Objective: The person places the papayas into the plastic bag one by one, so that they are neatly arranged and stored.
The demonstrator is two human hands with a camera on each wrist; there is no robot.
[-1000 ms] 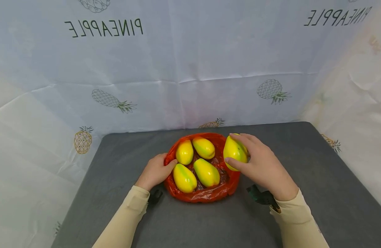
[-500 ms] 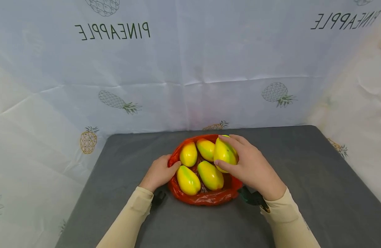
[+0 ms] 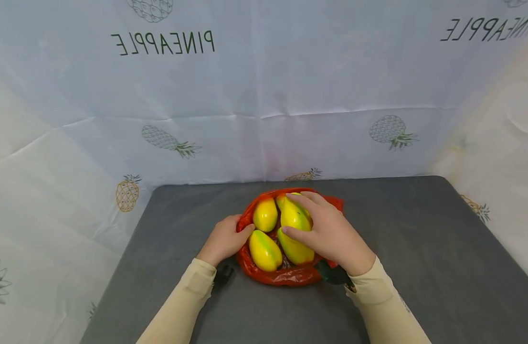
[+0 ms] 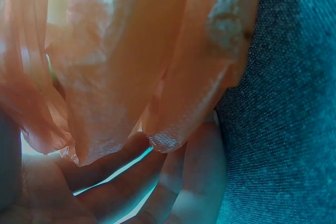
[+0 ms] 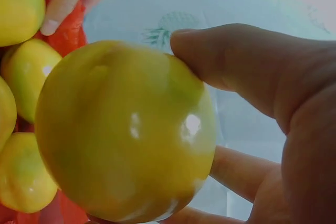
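In the head view, a red plastic bag (image 3: 290, 278) sits with its mouth spread wide and several yellow-green mangoes (image 3: 265, 251) inside. My left hand (image 3: 226, 240) grips the bag's left rim, thumb over the edge and fingers outside; the left wrist view shows them against the thin plastic (image 4: 121, 77). Above the bag's right half, my right hand (image 3: 328, 229) holds another mango (image 3: 296, 216) between thumb and fingers. It hides much of the far mango. In the right wrist view, this held mango (image 5: 126, 129) fills the middle, beside those in the bag.
A dark grey table (image 3: 191, 205) lies under the bag. Behind it and at both sides hangs a white cloth (image 3: 264, 86) printed with pineapples. A dark wrist device (image 3: 334, 273) on the right arm hangs close to the bag's near right rim.
My right hand has carried the held mango leftward from the bag's right edge to over the other mangoes. The left hand keeps its grip on the rim. The head view has shifted slightly.
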